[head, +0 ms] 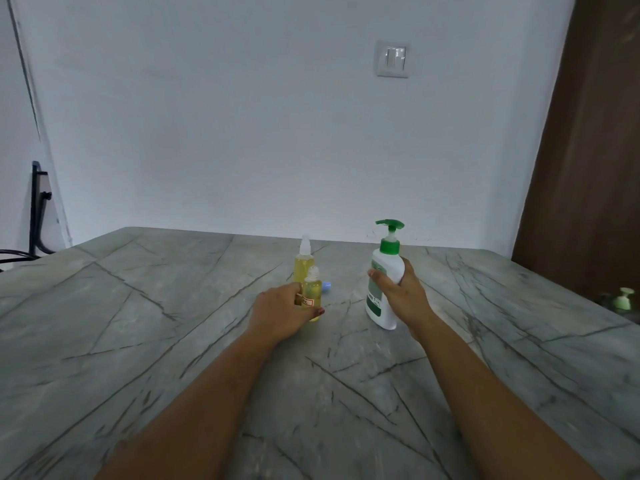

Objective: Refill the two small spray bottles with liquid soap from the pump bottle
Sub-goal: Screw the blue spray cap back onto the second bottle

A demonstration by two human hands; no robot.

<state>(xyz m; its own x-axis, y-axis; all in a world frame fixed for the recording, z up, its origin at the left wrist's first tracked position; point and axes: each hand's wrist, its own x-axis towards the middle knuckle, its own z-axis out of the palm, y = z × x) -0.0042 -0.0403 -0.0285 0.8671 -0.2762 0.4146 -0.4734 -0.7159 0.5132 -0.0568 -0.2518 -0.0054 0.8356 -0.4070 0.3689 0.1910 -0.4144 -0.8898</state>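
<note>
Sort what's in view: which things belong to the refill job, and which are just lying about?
Job: pump bottle, held by right hand; near spray bottle, held by left hand; far spray bottle; blue cap, probably.
Lying about: green object at right edge; wall switch; chair.

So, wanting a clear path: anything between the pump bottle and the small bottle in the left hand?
Nothing visible: bare table lies between the pump bottle and the near spray bottle. The small blue object lies behind that gap.
</note>
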